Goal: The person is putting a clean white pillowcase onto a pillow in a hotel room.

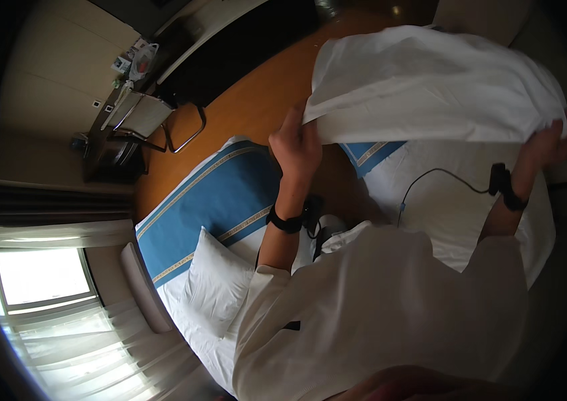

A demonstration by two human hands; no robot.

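Between my two raised hands a white cloth (414,95), perhaps a pillowcase or folded sheet, is spread out and billows away from me. My left hand (297,143) grips its near left corner. At the opposite corner my right hand (547,143) holds the edge, slightly blurred. Black bands with small devices sit on both wrists, and a cable hangs from the right one. Beneath the cloth lies a bed with a white sheet (434,200). Part of a blue runner (371,155) shows at its far end, and the cloth hides more of it.
On my left stands a second bed with a blue runner (233,190) and a white pillow (218,283). Beyond it, a metal-framed chair (145,118) stands at a dark desk bearing a plastic bag (143,62). Wooden floor (243,105) runs past the beds. A window (43,275) is at lower left.
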